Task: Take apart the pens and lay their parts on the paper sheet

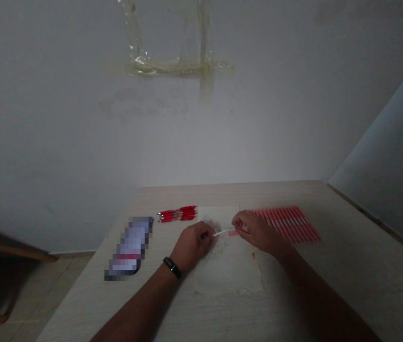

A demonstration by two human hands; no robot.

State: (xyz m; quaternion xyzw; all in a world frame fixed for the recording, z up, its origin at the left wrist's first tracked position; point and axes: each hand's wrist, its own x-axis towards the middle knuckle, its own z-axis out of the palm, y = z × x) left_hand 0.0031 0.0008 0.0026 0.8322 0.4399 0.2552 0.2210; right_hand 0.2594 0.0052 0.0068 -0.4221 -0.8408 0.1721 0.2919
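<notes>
Between my two hands runs a thin white rod (pixel 222 232) that looks like a pen refill. My left hand (pixel 197 238), with a black band at the wrist, is closed with its fingertips pinching the left end of the rod. The fingers of my right hand (pixel 253 229) are closed at the rod's other end. A short pink piece (pixel 232 233) shows just below the right fingertips, partly hidden; I cannot tell whether it is held. Under both hands is a pale worn sheet (pixel 229 275) with a dark smudge near the left fingers.
Several pinkish-red pens or pen barrels (pixel 290 223) lie in a slanting row beyond my right hand. A bundle of red pens (pixel 178 214) with metal tips lies at back left. A blurred phone-like object (pixel 130 249) rests near the left table edge. The wall (pixel 229 142) stands behind.
</notes>
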